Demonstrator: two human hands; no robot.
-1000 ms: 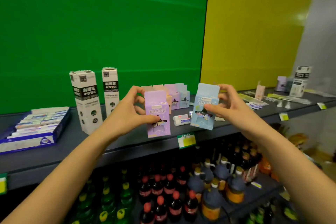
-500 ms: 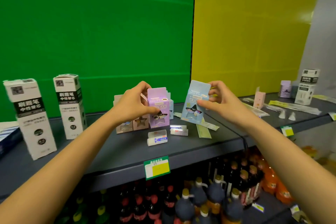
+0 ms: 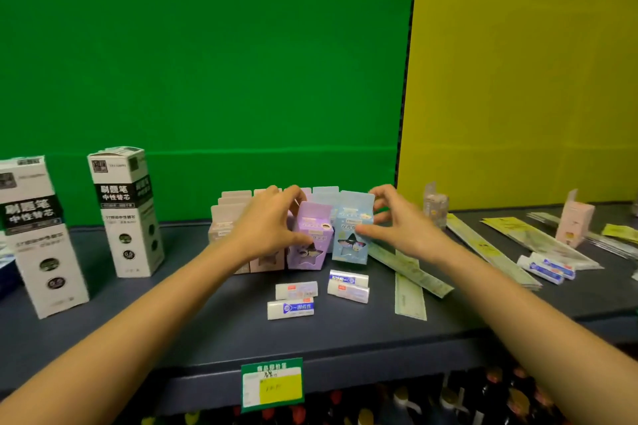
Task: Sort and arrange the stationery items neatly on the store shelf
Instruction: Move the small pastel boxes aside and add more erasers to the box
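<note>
On the dark grey shelf [image 3: 207, 338], seen from the single head camera, both forearms reach forward to a cluster of small pastel cartons at centre. At about eleven o'clock from centre, the left hand [image 3: 266, 224] curls its fingers and thumb around a purple carton [image 3: 310, 238], standing upright at the front of the group. Just beside it, at one o'clock, the right hand [image 3: 397, 224] pinches a blue carton [image 3: 352, 235] the same way, the two cartons touching side by side. Behind them, beige cartons [image 3: 231, 214] already stand in tidy rows. Toward six o'clock, four white erasers [image 3: 321, 293] lie loose. At three o'clock, flat ruler packets [image 3: 411, 272] sprawl crookedly, with more erasers and a lone pink carton [image 3: 573, 221] farther right. At nine o'clock stand two tall refill boxes [image 3: 126, 210]. Sorting looks partly done; the right side remains untidy.
</note>
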